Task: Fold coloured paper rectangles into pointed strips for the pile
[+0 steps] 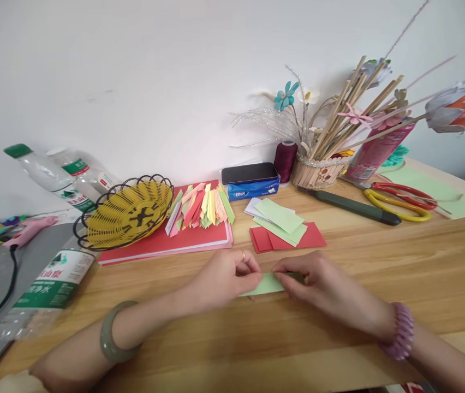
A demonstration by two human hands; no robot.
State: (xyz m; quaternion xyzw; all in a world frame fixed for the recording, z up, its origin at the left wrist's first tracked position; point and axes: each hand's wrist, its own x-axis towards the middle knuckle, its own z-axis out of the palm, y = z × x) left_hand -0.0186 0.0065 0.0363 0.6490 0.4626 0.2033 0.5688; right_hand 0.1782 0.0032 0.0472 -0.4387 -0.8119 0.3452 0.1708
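A narrow strip of light green paper (pixel 270 284) is held low over the wooden table (pixel 216 344). My left hand (pixel 228 275) pinches its left part between thumb and fingers. On the other side, my right hand (pixel 312 278) grips the strip's upper right part, also with thumb and fingertips. Just beyond the hands lie loose green paper pieces (pixel 284 215) on top of red paper pieces (pixel 314 236). Farther left, a bunch of folded colored papers (pixel 203 206) rests on red sheets (pixel 167 245).
A yellow basket (pixel 130 218) and plastic bottles (pixel 54 281) stand left. Behind are a phone (pixel 250 173) on a blue pack (pixel 252 189), a thread spool (pixel 285 162) and a basket of sticks (pixel 318 173). A dark green cutter (pixel 351 206) and yellow-handled scissors (pixel 398 211) lie right.
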